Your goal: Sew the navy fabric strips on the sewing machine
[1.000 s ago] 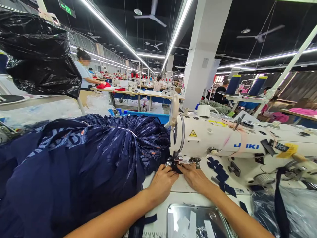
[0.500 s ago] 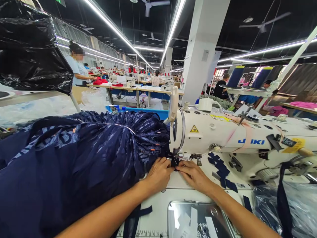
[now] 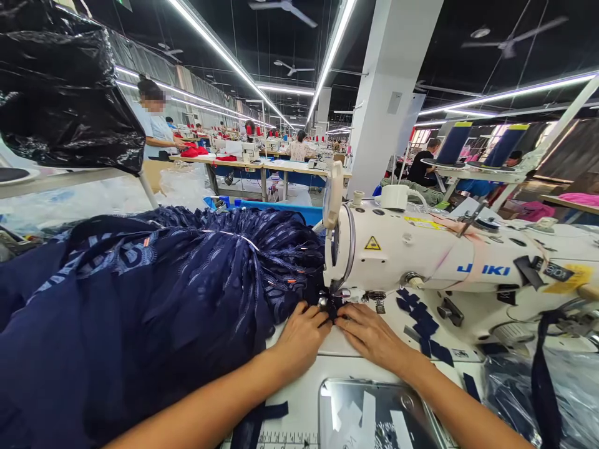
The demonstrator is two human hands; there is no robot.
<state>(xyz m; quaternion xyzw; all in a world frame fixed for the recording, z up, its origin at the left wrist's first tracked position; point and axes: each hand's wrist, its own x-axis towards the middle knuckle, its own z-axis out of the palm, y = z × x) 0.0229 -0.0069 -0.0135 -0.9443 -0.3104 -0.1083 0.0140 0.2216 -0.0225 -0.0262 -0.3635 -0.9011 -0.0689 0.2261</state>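
Observation:
A white sewing machine (image 3: pixel 435 249) stands in front of me, its needle end right above my fingertips. My left hand (image 3: pixel 304 333) is closed at the needle area, fingers pressed onto a small piece of dark navy fabric (image 3: pixel 332 310). From the other side my right hand (image 3: pixel 372 330) pinches the same fabric, its fingertips almost meeting the left ones. The needle and most of that fabric are hidden by the fingers and machine head. Beside my left hand lies a large gathered bundle of navy garments (image 3: pixel 187 299), tied with a pale cord (image 3: pixel 229 235).
Small navy fabric pieces (image 3: pixel 421 321) lie under the machine arm. A metal tray (image 3: pixel 369 411) with white labels sits near me. Clear plastic bags (image 3: pixel 575 386) are at right, thread cones (image 3: pixel 453 143) behind. A black plastic bag (image 3: pixel 70 93) stands at left; co-workers sit and stand farther off.
The view has shifted slightly, so the scene sits a little farther right. Both hands stay at the needle, with the left fingers slightly more bent.

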